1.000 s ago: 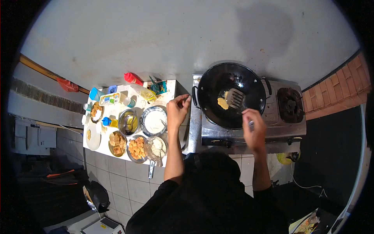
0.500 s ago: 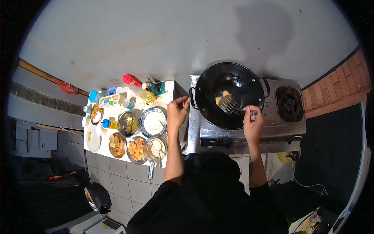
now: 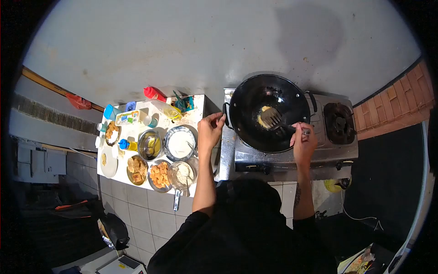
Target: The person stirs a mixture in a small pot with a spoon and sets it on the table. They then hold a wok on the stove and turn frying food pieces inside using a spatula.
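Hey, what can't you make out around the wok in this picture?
In the head view:
Food in the wok: partly hidden by the slotted spatula.
The spatula's handle: partly covered by the right hand.
Stove surface under the wok: hidden by it.
Left hand: too small to tell whether it touches the wok handle beside it.

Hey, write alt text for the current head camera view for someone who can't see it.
The person's right hand holds a slotted spatula over yellowish food in a black wok on a metal stove. The left hand is at the wok's handle, its grip unclear. A white table at left holds bowls, bottles and a plate.
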`<state>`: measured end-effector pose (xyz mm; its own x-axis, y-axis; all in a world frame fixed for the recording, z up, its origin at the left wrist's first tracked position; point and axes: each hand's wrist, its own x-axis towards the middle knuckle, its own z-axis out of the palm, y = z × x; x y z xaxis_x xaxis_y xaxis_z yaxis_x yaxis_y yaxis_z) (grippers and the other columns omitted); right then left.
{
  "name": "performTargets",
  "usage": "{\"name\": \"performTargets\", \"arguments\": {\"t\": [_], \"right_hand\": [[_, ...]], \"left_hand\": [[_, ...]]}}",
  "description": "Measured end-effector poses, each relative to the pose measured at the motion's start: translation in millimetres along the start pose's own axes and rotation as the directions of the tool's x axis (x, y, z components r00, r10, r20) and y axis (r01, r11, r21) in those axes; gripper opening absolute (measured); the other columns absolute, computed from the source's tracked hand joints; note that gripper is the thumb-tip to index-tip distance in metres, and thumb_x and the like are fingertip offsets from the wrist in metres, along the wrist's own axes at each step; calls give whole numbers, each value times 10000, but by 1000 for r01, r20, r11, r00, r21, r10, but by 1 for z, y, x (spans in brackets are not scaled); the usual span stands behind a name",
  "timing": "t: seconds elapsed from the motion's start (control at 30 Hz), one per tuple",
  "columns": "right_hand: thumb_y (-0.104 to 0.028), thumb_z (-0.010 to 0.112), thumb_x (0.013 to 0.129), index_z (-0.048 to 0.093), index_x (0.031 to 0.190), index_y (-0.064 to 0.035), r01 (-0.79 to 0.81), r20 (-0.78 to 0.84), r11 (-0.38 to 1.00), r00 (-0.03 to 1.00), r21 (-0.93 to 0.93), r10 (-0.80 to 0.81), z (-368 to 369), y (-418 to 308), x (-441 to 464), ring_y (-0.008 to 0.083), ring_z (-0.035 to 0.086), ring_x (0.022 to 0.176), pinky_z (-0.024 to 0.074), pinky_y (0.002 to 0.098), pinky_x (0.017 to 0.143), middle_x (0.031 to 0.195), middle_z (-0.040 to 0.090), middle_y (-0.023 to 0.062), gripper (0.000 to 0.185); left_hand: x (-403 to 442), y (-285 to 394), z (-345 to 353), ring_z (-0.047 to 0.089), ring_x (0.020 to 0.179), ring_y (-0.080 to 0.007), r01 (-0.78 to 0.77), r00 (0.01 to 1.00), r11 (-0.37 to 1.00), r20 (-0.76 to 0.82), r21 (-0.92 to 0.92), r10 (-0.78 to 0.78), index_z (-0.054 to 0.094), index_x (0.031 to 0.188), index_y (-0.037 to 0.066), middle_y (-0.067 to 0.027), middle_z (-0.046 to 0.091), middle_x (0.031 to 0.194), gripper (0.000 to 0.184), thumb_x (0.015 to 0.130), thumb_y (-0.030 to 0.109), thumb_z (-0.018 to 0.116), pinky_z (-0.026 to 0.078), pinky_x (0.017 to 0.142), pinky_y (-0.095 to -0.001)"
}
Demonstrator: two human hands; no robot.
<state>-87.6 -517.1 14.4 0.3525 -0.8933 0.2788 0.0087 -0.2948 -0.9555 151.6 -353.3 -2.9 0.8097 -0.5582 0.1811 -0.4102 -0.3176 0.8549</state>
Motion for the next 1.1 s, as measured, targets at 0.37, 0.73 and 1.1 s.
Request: {"name": "performTargets", "arguments": {"t": [0.37,0.73,1.1], "right_hand": [[-111,568,991,593,954,-37,15,-7,994,1000,-104,-16,6,32,5,56,501,478,373,233,437,606,563,8,86],[-129,535,1011,574,942,-36,-8,4,1000,1000,-23,8,2,25,-1,45,468,467,347,228,422,620,545,-2,122],[-119,520,1015,573,977,-15,-58,24,998,998,-7,58,-5,16,1,69,504,475,394,236,435,632,576,28,122]], "left_hand": [[-2,1,-2,506,546,-108,24,1000,999,-3,-23,-24,717,1009,-56,-78,581,606,297,869,205,733,434,542,-277],[-3,1,-2,509,570,-99,4,1000,1000,0,-24,-4,712,1007,-64,-89,598,625,298,879,205,726,445,556,-275],[-5,7,-1,499,562,-98,17,1000,1000,12,-9,-17,716,1009,-51,-83,595,621,269,881,185,717,441,558,-267]]}}
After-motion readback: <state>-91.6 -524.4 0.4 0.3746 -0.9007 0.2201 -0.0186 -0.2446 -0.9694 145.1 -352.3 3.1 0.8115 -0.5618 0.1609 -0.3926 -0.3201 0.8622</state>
